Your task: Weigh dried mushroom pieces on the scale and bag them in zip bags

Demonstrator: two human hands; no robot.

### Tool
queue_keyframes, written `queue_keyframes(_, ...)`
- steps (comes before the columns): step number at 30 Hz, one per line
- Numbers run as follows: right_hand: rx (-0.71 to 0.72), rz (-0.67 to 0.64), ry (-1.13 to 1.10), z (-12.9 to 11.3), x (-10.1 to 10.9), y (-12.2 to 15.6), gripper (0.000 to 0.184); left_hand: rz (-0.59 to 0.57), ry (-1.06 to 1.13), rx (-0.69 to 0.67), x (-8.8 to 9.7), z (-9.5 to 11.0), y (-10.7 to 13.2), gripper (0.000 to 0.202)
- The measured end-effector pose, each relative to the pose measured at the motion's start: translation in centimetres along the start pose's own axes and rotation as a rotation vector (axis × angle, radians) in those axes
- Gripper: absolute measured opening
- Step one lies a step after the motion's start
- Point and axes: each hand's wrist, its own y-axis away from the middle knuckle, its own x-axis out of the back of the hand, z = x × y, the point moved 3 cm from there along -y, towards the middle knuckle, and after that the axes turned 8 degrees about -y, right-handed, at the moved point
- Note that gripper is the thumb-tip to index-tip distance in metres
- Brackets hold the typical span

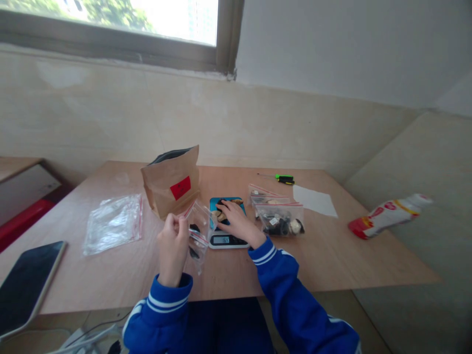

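Observation:
My left hand (172,247) is raised above the table's near edge, fingers pinched on the rim of a small clear zip bag (198,231) with a red seal strip; dark pieces show inside it. My right hand (237,221) rests on the blue kitchen scale (224,231), fingers curled over dark and tan pieces (220,214) on its platform. The scale's display (221,240) faces me. A brown paper pouch (172,181) with a red label stands open just behind the left hand.
Filled zip bags (280,216) lie right of the scale. A stack of empty zip bags (112,223) lies at left, a tablet (25,282) at the near left edge. A green-handled screwdriver (282,178), white paper (315,200) and a red-white packet (387,214) are at right.

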Motion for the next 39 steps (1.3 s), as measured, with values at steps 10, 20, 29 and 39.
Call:
queue_keyframes(10, 0.024, 0.155, -0.209, 0.0, 0.8, 0.0, 0.009, -0.008, 0.033, 0.023, 0.4, 0.0, 0.1, 0.021)
queue_keyframes(20, -0.261, 0.101, -1.525, -4.6, 5.2, 0.3, 0.029, 0.003, 0.009, -0.02, 0.2, -0.3, 0.2, 0.022)
queue_keyframes(29, -0.1, -0.082, -0.942, -7.7, 5.6, 0.7, 0.035, 0.045, 0.099, 0.013, 0.6, -0.3, 0.4, 0.025)
queue_keyframes(39, -0.217, 0.185, -0.11, 2.6, 4.8, -0.5, 0.028, 0.136, 0.431, 0.028, 0.7, -0.8, 0.7, 0.026)
